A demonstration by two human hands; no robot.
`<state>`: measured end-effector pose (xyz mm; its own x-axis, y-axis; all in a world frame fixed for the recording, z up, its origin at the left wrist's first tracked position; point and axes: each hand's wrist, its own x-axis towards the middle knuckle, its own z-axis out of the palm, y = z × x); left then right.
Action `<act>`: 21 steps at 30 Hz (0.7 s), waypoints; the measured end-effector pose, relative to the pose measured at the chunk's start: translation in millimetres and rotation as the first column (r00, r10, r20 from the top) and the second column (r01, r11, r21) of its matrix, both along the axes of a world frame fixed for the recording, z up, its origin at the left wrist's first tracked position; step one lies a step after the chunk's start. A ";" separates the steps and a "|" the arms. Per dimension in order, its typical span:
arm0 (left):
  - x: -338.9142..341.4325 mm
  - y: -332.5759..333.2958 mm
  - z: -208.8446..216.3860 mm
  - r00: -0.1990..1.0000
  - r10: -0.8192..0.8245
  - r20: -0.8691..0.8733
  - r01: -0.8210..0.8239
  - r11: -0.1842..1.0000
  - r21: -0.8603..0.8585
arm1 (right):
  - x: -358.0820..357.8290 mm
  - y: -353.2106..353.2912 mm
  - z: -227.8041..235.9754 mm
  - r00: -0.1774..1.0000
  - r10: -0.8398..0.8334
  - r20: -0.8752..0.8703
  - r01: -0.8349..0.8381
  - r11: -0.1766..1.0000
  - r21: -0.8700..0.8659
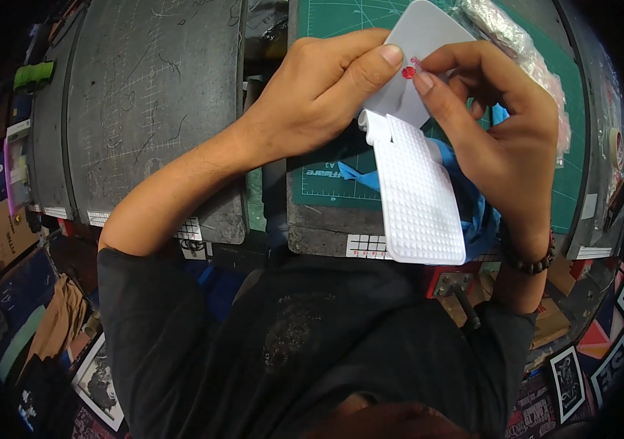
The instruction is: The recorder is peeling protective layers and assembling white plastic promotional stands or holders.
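A white plastic piece made of two hinged panels is held up in front of me. Its smooth pale panel (429, 29) bears a small red print. Below the hinge hangs the other panel (421, 201), covered in rows of small bumps. My left hand (334, 84) grips the smooth panel by its left edge, thumb on the face and fingers hidden behind. Over the red print, my right hand (502, 121) has thumb and forefinger pinched together; what lies between the tips is too small to make out. A blue cloth (480, 219) lies beneath, partly covered.
Under my hands is a green cutting mat (330, 18) on a grey bench. Clear plastic packets (513, 40) lie at its far right. A second grey board (158, 110) with ruled lines stands at left, a gap between. Framed prints (568, 384) sit low at right.
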<state>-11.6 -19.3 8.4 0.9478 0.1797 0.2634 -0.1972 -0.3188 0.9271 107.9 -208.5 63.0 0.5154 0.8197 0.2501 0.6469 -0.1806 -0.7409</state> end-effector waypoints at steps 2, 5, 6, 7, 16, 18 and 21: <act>-0.2 -0.5 0.0 1.000 0.008 0.011 -0.008 1.000 -0.001 | 0.1 -0.7 -0.5 0.999 -0.010 -0.031 0.010 1.000 -0.006; -0.7 0.9 0.4 1.000 -0.004 -0.016 0.004 1.000 0.001 | -0.3 -1.3 -0.9 0.999 -0.021 -0.045 0.021 1.000 -0.009; -0.7 1.5 0.4 1.000 -0.008 -0.023 0.008 1.000 0.010 | -0.2 -1.1 -1.1 0.998 -0.020 -0.058 0.020 1.000 -0.009; -0.5 2.1 0.3 0.999 -0.016 -0.037 0.016 1.000 0.013 | 0.0 -0.8 -1.3 0.997 -0.020 -0.070 0.019 1.000 -0.009; 0.9 3.5 -2.4 0.999 -0.021 -0.024 0.021 0.999 0.027 | 0.6 -0.2 -3.8 0.984 -0.030 -0.174 0.031 1.000 0.002; 1.0 2.6 -3.3 1.000 -0.013 -0.012 0.013 1.000 0.021 | 0.7 0.2 -4.6 0.986 -0.026 -0.164 0.029 1.000 0.012; 0.9 -0.6 -4.7 1.000 0.010 0.018 -0.010 1.000 -0.007 | 0.7 0.9 -5.4 0.989 -0.030 -0.144 0.034 0.999 0.021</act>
<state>-10.7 -19.8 3.7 0.9412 0.1908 0.2788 -0.2105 -0.3143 0.9257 108.6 -207.6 57.6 0.5733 0.7969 0.1907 0.5275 -0.1808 -0.8301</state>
